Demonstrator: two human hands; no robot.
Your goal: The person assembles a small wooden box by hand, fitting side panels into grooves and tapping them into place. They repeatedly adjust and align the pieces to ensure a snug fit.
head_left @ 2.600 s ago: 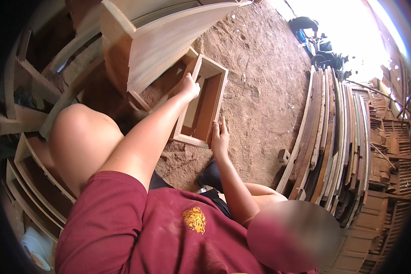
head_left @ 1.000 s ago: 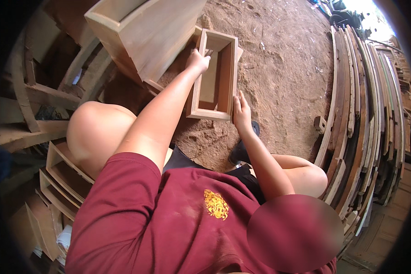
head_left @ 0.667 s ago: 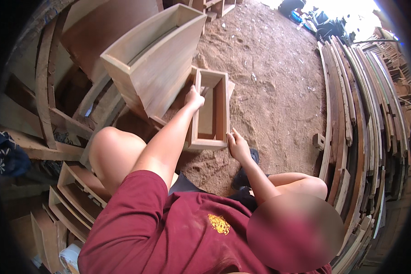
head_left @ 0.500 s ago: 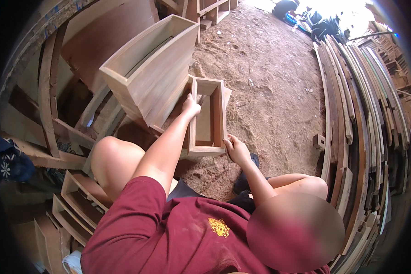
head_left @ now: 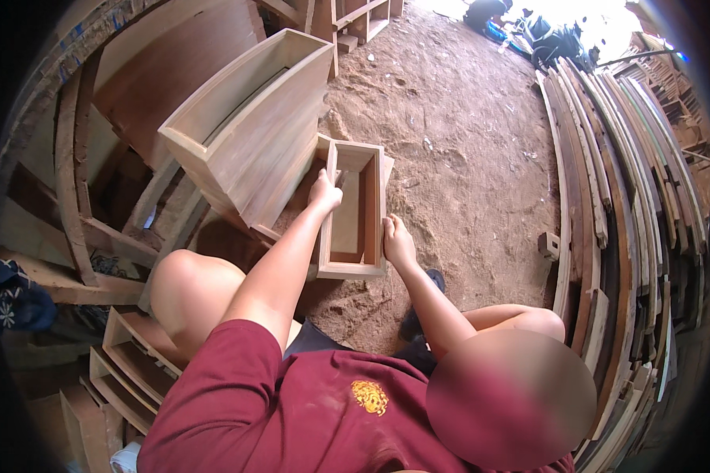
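In the head view, my left hand is closed over the left wall of the open wooden box, which sits between my hands. My right hand lies against the outside of its right wall, toward the near corner; whether those fingers grip anything, I can't tell. To do this well, I'd hold the left wall firmly and press evenly from the right, so the frame doesn't twist. The tall wooden unit stands just beyond and left of my left hand, so I judge my knuckles could scrape its edge. Right of my right hand, dirt floor reaches the stacked boards: likely my best room to move.
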